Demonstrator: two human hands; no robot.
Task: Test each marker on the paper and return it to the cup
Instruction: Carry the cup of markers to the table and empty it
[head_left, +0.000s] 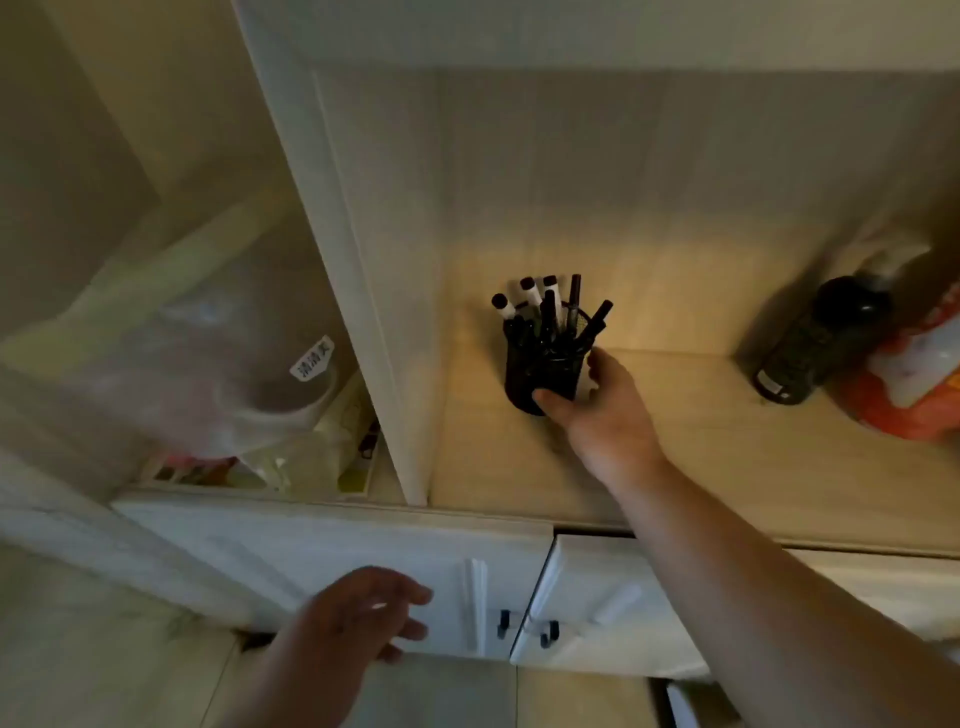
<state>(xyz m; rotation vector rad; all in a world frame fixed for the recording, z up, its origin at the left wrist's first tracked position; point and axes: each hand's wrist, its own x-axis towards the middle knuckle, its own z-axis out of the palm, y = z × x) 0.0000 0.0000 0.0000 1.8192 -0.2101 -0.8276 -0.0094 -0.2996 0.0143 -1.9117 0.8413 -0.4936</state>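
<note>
Fingers (595, 371) and thumb of our right hand (597, 410) curl around the cup (540, 374) of markers (550, 312) on the counter (701, 467); our left hand (358, 618) hangs loosely spread, holding nothing.

Two bare arms are seen from above, entering from the lower edge of the view. The right hand (597, 410) is joined to a long forearm that is uncovered along its whole visible length; no sleeve, cuff or glove is worn on it. The left hand (363, 618) is likewise ungloved, and its wrist and the short stretch of forearm in view are left bare. The left hand is softened by blur, so fine detail on its fingers cannot be made out. A small bright highlight is caught on its back. Whether rings or a watch are worn cannot be told. No clothing is shown anywhere in the view.
</note>
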